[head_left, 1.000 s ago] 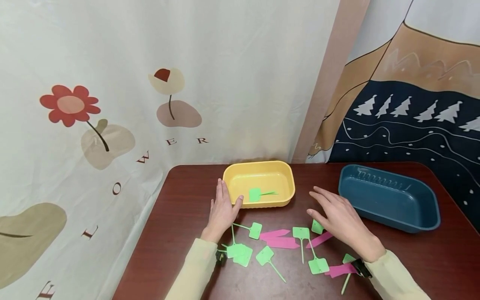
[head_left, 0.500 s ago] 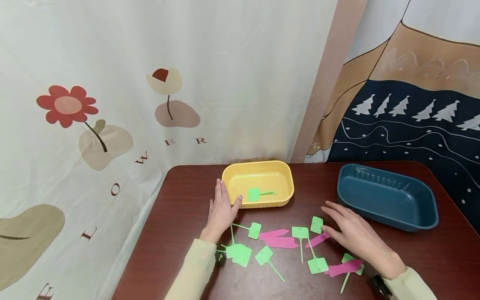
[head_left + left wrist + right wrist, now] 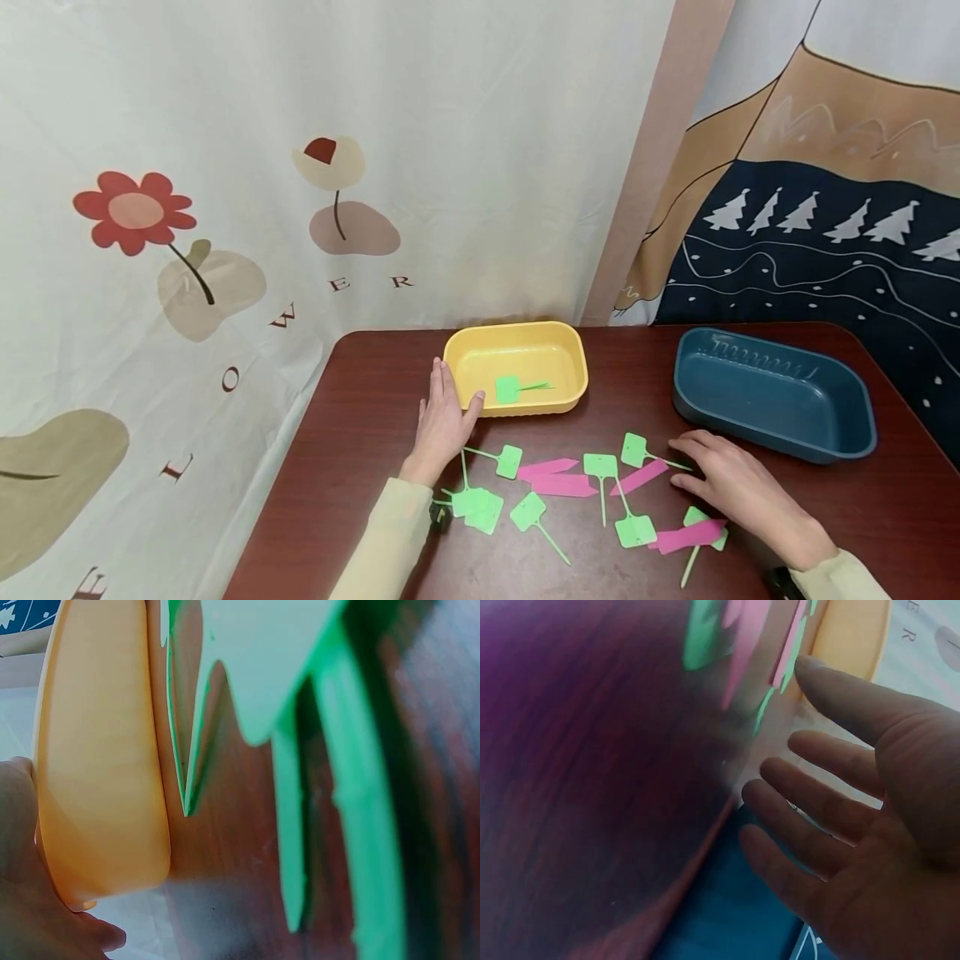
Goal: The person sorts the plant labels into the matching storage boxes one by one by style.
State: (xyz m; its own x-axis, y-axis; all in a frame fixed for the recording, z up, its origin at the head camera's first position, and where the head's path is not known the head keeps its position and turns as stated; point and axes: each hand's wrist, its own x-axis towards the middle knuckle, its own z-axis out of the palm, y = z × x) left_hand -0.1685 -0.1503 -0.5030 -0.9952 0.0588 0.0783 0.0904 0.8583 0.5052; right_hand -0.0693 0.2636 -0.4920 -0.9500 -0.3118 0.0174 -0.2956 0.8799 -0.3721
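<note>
My left hand [image 3: 441, 429] rests against the left front corner of a yellow plastic tub [image 3: 525, 410], fingers straight along its side and thumb spread at the front; the tub's wall [image 3: 101, 750] fills the left wrist view. In the tub lies a green plant tag [image 3: 507, 389] with thin stems beside it. My right hand [image 3: 738, 487] hovers at the right, near the stem end of another green plant tag [image 3: 633, 449]. Its fingers are loosely bent and slightly apart; the right wrist view shows nothing between the thumb [image 3: 847, 697] and fingers.
Several green square-headed tags [image 3: 635, 531] and pink arrow-shaped tags [image 3: 562, 485] lie scattered on the dark wood table [image 3: 360, 417], some overlapping. A blue tub [image 3: 787, 446] stands at the back right. Printed curtains [image 3: 480, 167] hang behind the table.
My right hand has moved right and toward the near edge, uncovering the green tag and a pink tag. The left hand stays at the yellow tub.
</note>
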